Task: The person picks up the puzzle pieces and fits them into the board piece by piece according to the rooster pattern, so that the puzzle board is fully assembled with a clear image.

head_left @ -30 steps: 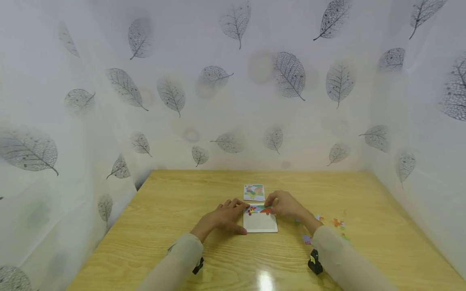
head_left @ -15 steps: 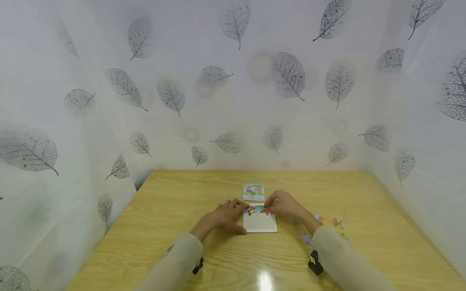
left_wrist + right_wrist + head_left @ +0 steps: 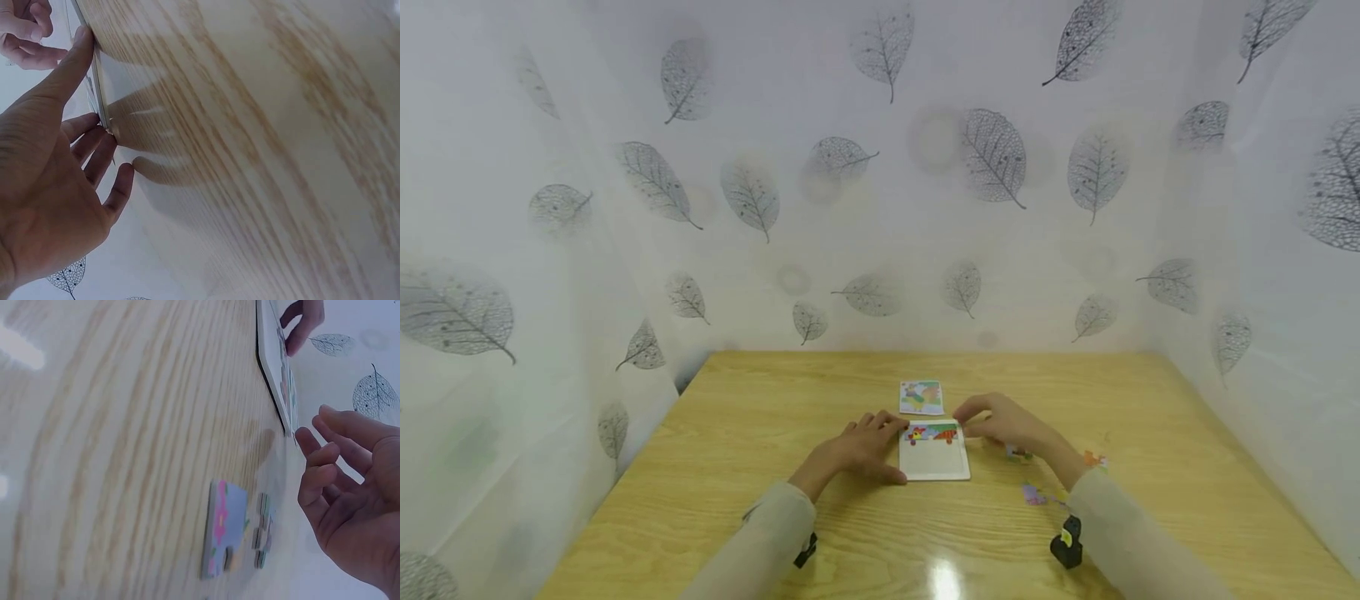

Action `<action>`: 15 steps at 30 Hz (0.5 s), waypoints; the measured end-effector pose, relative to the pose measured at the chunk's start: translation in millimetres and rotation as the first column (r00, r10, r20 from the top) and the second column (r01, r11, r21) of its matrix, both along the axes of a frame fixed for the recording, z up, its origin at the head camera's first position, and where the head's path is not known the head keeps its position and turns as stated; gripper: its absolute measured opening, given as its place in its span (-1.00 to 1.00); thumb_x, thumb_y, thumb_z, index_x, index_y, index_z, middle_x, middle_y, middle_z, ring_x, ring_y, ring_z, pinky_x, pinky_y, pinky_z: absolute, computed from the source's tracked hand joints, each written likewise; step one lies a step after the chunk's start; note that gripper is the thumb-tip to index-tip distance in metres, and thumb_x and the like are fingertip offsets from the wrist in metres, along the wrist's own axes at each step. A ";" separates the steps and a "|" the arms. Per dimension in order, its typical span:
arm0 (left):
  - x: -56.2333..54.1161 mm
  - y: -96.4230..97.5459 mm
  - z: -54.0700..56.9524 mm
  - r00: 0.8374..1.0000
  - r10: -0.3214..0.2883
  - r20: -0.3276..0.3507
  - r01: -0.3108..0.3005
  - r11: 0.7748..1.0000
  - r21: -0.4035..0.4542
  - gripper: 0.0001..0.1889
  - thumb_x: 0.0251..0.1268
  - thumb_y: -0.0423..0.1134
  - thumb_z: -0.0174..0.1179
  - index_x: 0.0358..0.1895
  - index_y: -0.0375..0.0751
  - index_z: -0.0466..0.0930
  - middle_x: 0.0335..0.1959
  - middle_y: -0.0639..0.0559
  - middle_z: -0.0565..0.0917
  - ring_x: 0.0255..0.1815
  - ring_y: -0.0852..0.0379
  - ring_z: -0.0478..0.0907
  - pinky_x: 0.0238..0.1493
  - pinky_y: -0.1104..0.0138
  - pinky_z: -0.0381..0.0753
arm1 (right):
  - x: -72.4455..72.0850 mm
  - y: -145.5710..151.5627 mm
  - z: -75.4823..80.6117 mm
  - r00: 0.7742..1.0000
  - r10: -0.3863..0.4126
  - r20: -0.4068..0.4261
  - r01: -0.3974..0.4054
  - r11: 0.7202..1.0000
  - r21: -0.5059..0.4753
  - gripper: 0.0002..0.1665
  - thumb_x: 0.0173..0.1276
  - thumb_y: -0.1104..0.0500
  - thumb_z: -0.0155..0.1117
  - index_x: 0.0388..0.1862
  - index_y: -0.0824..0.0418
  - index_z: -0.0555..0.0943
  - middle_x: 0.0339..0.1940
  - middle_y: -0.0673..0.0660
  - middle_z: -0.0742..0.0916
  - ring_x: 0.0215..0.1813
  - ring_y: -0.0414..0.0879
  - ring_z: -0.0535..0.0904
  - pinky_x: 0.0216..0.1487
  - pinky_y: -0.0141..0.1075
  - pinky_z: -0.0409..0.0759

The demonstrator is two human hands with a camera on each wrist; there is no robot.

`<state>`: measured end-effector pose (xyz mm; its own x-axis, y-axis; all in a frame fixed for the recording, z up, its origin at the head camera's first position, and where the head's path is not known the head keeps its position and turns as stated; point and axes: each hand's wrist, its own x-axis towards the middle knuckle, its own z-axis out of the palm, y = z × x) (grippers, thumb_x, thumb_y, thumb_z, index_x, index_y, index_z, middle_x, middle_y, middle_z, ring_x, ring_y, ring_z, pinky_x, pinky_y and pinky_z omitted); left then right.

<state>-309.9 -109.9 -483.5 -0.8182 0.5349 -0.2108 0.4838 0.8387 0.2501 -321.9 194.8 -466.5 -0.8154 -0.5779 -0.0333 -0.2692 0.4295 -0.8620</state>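
- Pale wood, brown-grained and smooth, makes up the tabletop (image 3: 857, 542), its glossy finish throwing back a bright patch of light.
- A smooth white tray (image 3: 934, 463) shows a plain, matt bed.
- Puzzle pieces (image 3: 232, 515) of thick board carry smooth printed faces over plain cut edges.
- A thin paper picture card (image 3: 921, 398) has a flat printed surface.
- Soft woven cloth, matt and lightly creased, forms the pale sleeves (image 3: 760, 546).
- Hard black plastic encases the wrist device (image 3: 1067, 546).
- A semi-sheer hanging (image 3: 887, 237), printed with lacy leaves, looks matt; whether cloth or thin plastic is hard to tell from this hazy view.
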 end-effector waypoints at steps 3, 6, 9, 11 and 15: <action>4.0 0.1 5.3 1.000 -0.002 0.011 0.002 1.000 -0.001 -0.02 0.23 0.27 0.42 0.63 0.01 0.17 0.49 -0.02 0.27 0.52 -0.14 0.22 0.50 -0.17 0.25 | 2.4 5.9 -0.1 1.000 -0.016 0.024 0.016 1.000 -0.011 -0.54 0.52 0.24 0.27 0.31 0.42 0.55 0.25 0.41 0.62 -0.67 -0.24 0.27 -0.65 -0.42 0.31; 10.7 0.4 14.0 1.000 -0.002 0.031 0.002 1.000 -0.002 -0.03 0.26 0.24 0.41 0.63 -0.01 0.17 0.49 -0.03 0.27 0.54 -0.16 0.20 0.52 -0.19 0.22 | 4.9 12.1 -0.9 0.999 -0.018 0.030 0.019 1.000 -0.021 -0.51 0.51 0.25 0.28 0.33 0.44 0.52 0.25 0.44 0.60 -0.65 -0.23 0.29 -0.63 -0.43 0.34; 14.0 0.3 18.5 0.999 -0.002 0.042 0.002 1.000 0.007 -0.05 0.28 0.21 0.41 0.62 -0.04 0.18 0.48 -0.04 0.28 0.54 -0.18 0.19 0.53 -0.20 0.20 | 6.6 20.5 -2.7 0.999 -0.018 0.035 0.019 0.999 -0.026 -0.50 0.51 0.25 0.27 0.34 0.44 0.50 0.26 0.46 0.59 -0.64 -0.21 0.30 -0.62 -0.42 0.36; 11.7 -0.1 16.1 0.999 -0.008 0.036 0.008 1.000 0.008 -0.06 0.30 0.21 0.40 0.63 -0.05 0.16 0.49 -0.06 0.27 0.54 -0.18 0.19 0.53 -0.20 0.20 | 7.6 26.2 -4.1 0.999 -0.019 0.031 0.019 1.000 -0.021 -0.49 0.51 0.26 0.28 0.35 0.44 0.49 0.26 0.47 0.58 -0.64 -0.21 0.30 -0.62 -0.43 0.37; 7.1 -1.4 9.8 1.000 -0.007 0.022 0.007 1.000 0.010 -0.04 0.28 0.24 0.39 0.63 -0.02 0.16 0.48 -0.05 0.26 0.53 -0.16 0.19 0.52 -0.19 0.21 | 10.3 37.1 -4.6 1.000 -0.028 0.012 0.028 1.000 -0.005 -0.48 0.47 0.28 0.31 0.34 0.44 0.50 0.24 0.49 0.58 -0.64 -0.24 0.31 -0.61 -0.44 0.38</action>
<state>-302.8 -111.3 -473.7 -0.8097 0.5428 -0.2231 0.4842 0.8326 0.2689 -311.6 232.0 -471.0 -0.8308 -0.5552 -0.0402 -0.2466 0.4319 -0.8676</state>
